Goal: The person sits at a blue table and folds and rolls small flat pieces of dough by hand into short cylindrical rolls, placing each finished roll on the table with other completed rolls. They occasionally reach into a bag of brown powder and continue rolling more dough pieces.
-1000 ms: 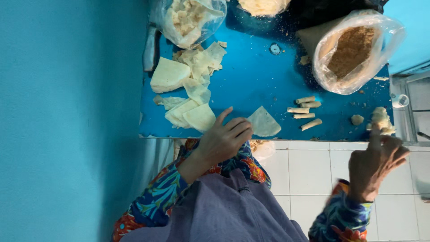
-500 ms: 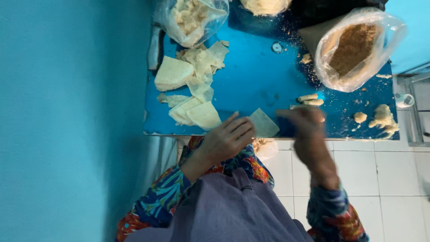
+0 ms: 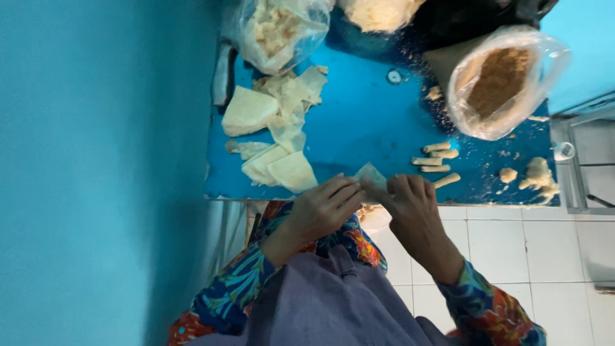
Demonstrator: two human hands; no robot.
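Left of your hands, a pile of pale wrapper sheets (image 3: 275, 138) lies on the blue table (image 3: 371, 122): cut triangles and squares, some flat, some crumpled, the nearest ones just beside your left hand. Above the pile, a clear bag of pale scraps (image 3: 278, 25) sits at the table's far edge.

The thin wrapper sheet (image 3: 371, 176) is small, pale and translucent, roughly triangular, with the blue showing through. It sits at the near edge of the table, pinched between both your hands.

Your left hand (image 3: 320, 208) is palm down, fingers extended and close together, tips grasping the sheet's left edge. Forearm in a flower-print sleeve (image 3: 256, 282) angles up from the lower left.

Your right hand (image 3: 413, 205) has its back to the camera, fingers curled, gripping the sheet's right side; what lies inside the fold is hidden.

Right of it, five rolled sticks (image 3: 437, 161) lie near together on the table. Further right, an open bag of brown crumbs (image 3: 500, 80), then lumps of pale filling (image 3: 535, 176) near the table's right edge.
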